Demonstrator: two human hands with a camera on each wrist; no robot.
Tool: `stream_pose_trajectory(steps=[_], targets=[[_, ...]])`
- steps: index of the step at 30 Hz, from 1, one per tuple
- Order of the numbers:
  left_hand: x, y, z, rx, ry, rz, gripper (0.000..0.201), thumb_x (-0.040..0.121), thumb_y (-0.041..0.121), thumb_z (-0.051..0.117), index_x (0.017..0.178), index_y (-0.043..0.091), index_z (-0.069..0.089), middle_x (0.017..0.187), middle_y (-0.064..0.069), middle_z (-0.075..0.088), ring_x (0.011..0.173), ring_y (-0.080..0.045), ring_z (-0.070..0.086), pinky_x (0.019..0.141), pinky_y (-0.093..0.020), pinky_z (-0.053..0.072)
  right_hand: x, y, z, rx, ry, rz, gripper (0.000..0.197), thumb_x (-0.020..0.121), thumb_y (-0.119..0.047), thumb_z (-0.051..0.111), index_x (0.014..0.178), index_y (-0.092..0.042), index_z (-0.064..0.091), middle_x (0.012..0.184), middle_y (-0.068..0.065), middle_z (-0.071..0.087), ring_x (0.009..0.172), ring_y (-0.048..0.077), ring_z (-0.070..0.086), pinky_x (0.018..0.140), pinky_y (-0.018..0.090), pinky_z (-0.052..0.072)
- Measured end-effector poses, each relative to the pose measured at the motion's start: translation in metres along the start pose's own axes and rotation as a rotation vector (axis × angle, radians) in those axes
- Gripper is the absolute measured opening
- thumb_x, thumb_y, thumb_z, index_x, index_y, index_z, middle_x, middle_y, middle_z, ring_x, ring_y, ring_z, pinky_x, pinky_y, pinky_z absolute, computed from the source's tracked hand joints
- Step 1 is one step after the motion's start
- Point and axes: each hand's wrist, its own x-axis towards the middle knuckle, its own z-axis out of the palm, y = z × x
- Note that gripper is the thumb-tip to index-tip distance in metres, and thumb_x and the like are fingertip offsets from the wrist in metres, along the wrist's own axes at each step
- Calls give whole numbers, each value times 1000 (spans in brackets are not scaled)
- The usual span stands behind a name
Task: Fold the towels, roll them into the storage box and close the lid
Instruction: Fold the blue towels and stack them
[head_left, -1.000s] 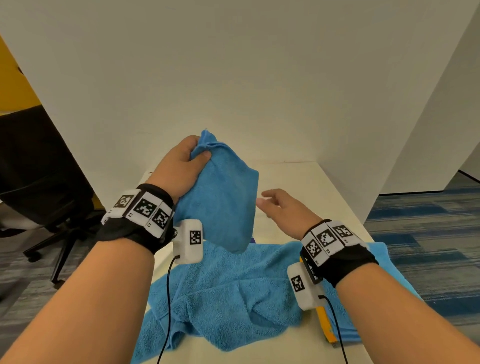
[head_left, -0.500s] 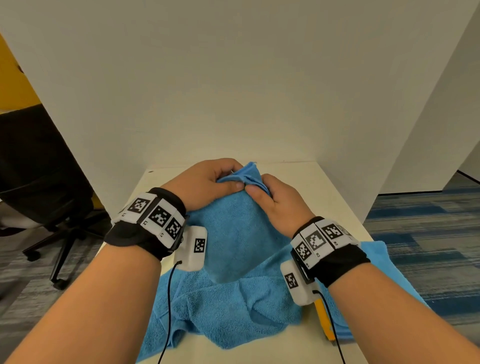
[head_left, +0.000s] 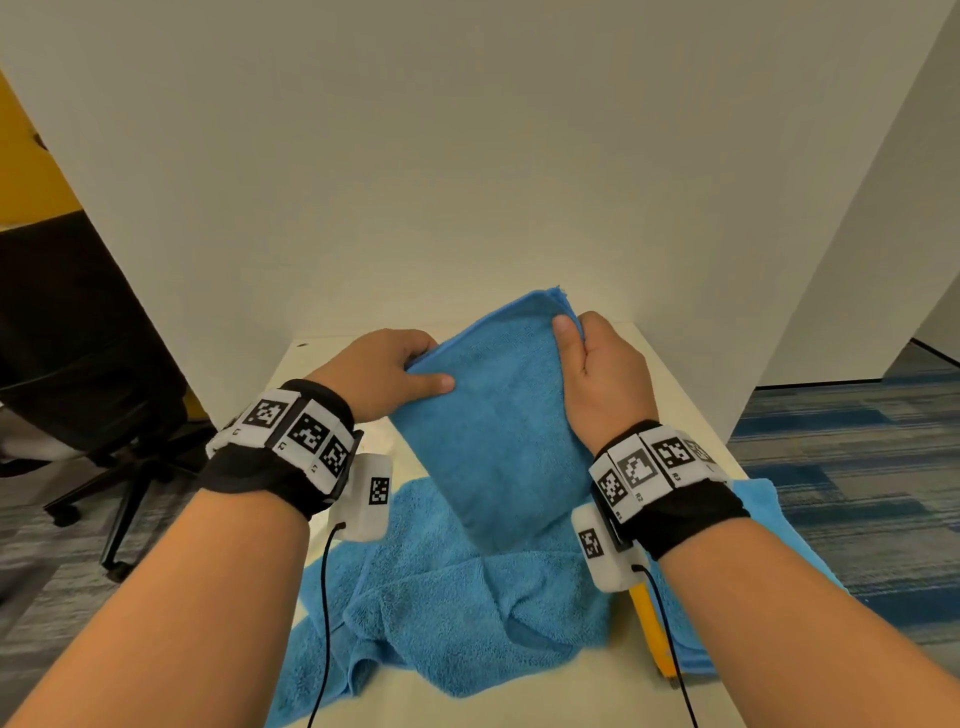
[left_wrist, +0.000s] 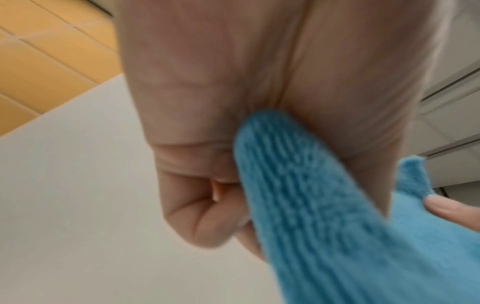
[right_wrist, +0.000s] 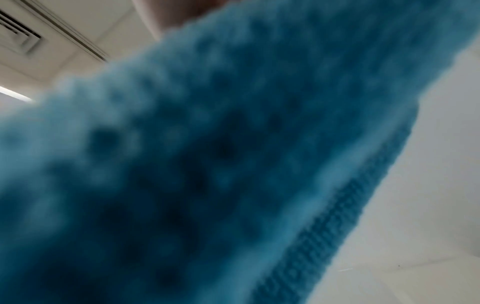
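A folded blue towel (head_left: 498, 415) hangs in the air above the table, held up by both hands at its top corners. My left hand (head_left: 400, 374) pinches the top left corner, thumb lying across the front. My right hand (head_left: 587, 353) pinches the top right corner. In the left wrist view the curled fingers (left_wrist: 205, 222) clamp the blue towel (left_wrist: 298, 195). Blurred blue towel (right_wrist: 207, 164) fills the right wrist view. More blue towels (head_left: 467, 613) lie crumpled on the table below. No storage box shows clearly.
The small white table (head_left: 670, 384) stands between white partition walls (head_left: 467, 182). A yellow edge (head_left: 649, 634) sticks out from under a towel at the right. A black office chair (head_left: 78, 364) stands on the carpet to the left.
The right hand came in and took hold of the towel beside the left hand. Both hands then drew apart, spreading the towel's top edge wide.
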Motion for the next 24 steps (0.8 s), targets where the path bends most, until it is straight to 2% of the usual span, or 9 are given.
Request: stream_pose_trajectory(steps=[5,8,12,14,17,19,22,24], targets=[[5,-11,-3,-84,267,-30,23,89,35,65,83,13,63,74,1,59,67,-13,51,59,-24,39,-1,3,5,-45,35,66,41,101,-44,29,68,-20,31,62,-4,43,59,19,40,58,34,29],[6,-14,1,-246,366,-73,29,85,37,70,82,9,63,71,2,56,63,-13,49,59,-25,40,-2,2,9,-37,38,111,42,101,-44,28,70,-18,35,64,-3,45,61,20,42,59,33,28],[4,-21,3,-632,353,-86,31,71,39,78,77,13,62,74,1,60,72,-16,55,69,-37,46,-4,-3,14,59,12,152,43,101,-44,32,67,-18,35,63,-4,43,57,9,39,55,32,25],[1,-22,3,-729,271,-43,27,69,37,77,77,17,62,77,1,62,76,-17,57,72,-38,47,-4,-4,15,137,2,180,43,98,-49,37,73,-14,42,66,-5,45,58,9,41,51,20,30],[-4,-24,3,-724,206,22,21,73,30,80,77,20,63,76,6,63,73,-12,58,65,-30,48,-5,-7,19,190,46,173,50,94,-54,42,83,-5,51,72,0,51,63,10,45,55,12,35],[-5,-26,4,-714,236,46,16,78,26,78,78,19,64,75,8,64,70,-9,59,61,-25,46,-6,-10,21,192,96,147,50,95,-50,43,77,-4,48,68,0,48,61,11,42,55,13,34],[-5,-31,5,-692,346,58,17,80,26,75,79,13,65,72,6,64,67,-8,58,61,-24,48,-9,-13,22,172,151,125,46,98,-45,41,66,-13,36,60,-4,37,54,9,33,52,19,31],[-4,-34,6,-683,413,53,21,80,28,75,76,12,62,67,7,61,61,-6,56,56,-21,47,-11,-15,24,144,166,126,45,100,-44,39,65,-16,33,59,-5,36,54,9,32,51,21,28]])
